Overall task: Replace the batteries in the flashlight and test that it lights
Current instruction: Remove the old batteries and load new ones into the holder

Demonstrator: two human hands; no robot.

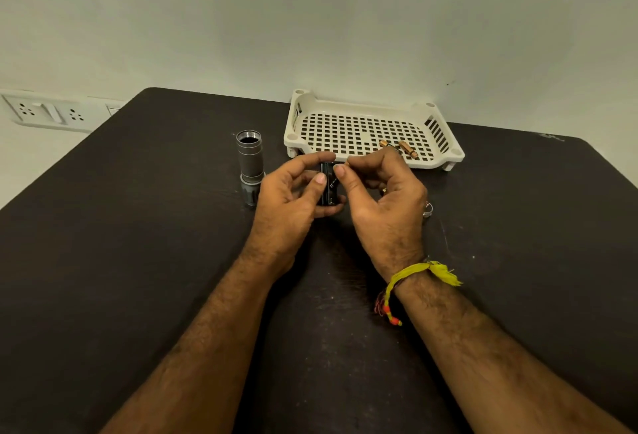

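A grey flashlight body (pixel 249 164) stands upright on its head on the dark table (pixel 138 226), its threaded tail end open at the top. Just right of it, my left hand (pixel 290 198) grips a black battery holder (pixel 328 185) upright. My right hand (pixel 383 198) pinches a small copper-tipped battery (pixel 346 164) at the holder's top edge; most of the battery is hidden by my fingers. Two copper-and-black batteries (pixel 400 148) lie in the white basket behind my hands.
A white perforated plastic basket (pixel 345 123) sits at the table's far edge against the wall. A small metal ring-like part (pixel 428 210) lies on the table by my right hand. A wall socket plate (pixel 45 110) is at the far left.
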